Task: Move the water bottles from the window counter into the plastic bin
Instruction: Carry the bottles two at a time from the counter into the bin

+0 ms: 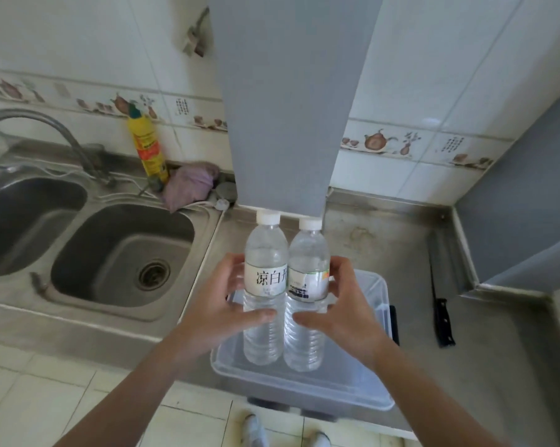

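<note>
Two clear water bottles with white caps stand upright side by side over the clear plastic bin (362,385) on the steel counter. My left hand (220,304) wraps the left bottle (265,253), which bears a white label with black characters. My right hand (343,304) grips the right bottle (307,253), labelled white and green. The two bottles touch each other. Their bases sit low inside the bin; whether they rest on its floor I cannot tell.
A double steel sink (120,253) with a curved tap (46,130) lies to the left. A yellow detergent bottle (148,150) and a purple cloth (191,185) stand behind it. A black-handled knife (441,304) lies on the counter to the right. A grey column (288,108) rises behind the bottles.
</note>
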